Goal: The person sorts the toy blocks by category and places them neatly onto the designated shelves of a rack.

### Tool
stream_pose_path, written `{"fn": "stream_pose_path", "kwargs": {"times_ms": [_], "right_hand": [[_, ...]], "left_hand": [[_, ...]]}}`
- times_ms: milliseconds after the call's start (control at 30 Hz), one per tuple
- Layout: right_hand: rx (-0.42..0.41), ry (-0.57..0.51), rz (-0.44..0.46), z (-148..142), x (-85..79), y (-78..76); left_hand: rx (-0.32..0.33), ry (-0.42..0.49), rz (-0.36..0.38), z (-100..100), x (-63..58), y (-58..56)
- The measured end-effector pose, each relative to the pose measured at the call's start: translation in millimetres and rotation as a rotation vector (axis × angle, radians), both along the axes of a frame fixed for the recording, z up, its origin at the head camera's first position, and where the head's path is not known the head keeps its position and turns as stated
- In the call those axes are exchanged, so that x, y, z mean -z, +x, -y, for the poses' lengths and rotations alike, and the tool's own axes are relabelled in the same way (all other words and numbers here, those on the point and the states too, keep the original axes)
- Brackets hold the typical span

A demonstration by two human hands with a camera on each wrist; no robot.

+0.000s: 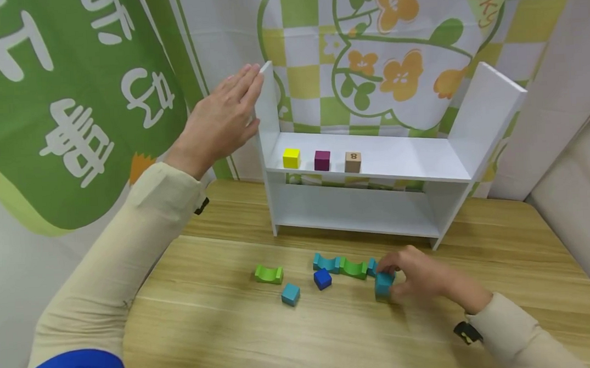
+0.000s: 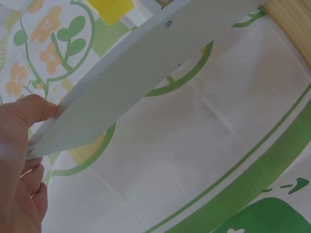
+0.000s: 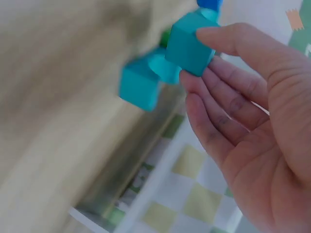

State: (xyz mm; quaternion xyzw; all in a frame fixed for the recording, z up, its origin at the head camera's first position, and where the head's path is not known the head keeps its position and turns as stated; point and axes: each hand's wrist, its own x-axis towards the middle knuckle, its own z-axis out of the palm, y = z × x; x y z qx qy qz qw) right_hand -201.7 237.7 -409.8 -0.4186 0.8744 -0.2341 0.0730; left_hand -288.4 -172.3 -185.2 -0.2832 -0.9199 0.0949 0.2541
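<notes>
My right hand [image 1: 417, 274] pinches a teal cube [image 3: 187, 43] between thumb and fingertips, just over the table. Behind it a row of curved blocks includes a teal one [image 1: 326, 263], a green one [image 1: 353, 267] and another teal one [image 3: 141, 82], partly hidden by the hand in the head view. A blue cube [image 1: 322, 279], a second teal cube [image 1: 290, 294] and a separate green curved block [image 1: 269, 274] lie to the left. My left hand [image 1: 225, 113] holds the left side panel of the white shelf [image 2: 126, 82], thumb against its edge and fingers around its upper end.
On the shelf's upper board [image 1: 407, 154] stand a yellow cube [image 1: 291, 158], a maroon cube [image 1: 322, 160] and a wooden cube marked 8 [image 1: 353, 162]. The shelf is at the back of the wooden table [image 1: 232, 340], before a patterned curtain [image 1: 309, 51].
</notes>
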Motion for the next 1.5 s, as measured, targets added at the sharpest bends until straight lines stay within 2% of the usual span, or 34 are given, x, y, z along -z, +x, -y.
{"fn": "stream_pose_path", "kwargs": {"times_ms": [233, 400, 867, 1033, 1267, 1500], "right_hand": [[0.032, 0.077, -0.007, -8, -34.7, -9.8], [0.045, 0.081, -0.021, -12, -61.1, -16.3], [0.137, 0.164, -0.076, -5, -145.9, -29.1], [0.167, 0.181, -0.084, 0, -171.5, -36.1], [0.196, 0.219, -0.113, 5, -196.4, -50.0], [0.232, 0.218, -0.146, 7, -207.3, -64.8]], "left_hand": [[0.008, 0.003, -0.006, 0, 1.2, 0.2], [0.01, 0.002, -0.008, 0, 1.6, 0.0], [0.009, 0.008, -0.014, 2, 0.8, 0.8], [0.005, 0.007, -0.011, 3, 0.5, 1.3], [0.013, 0.0, -0.024, 2, 0.2, 1.1], [0.019, 0.0, -0.025, 0, -0.2, 0.3]]}}
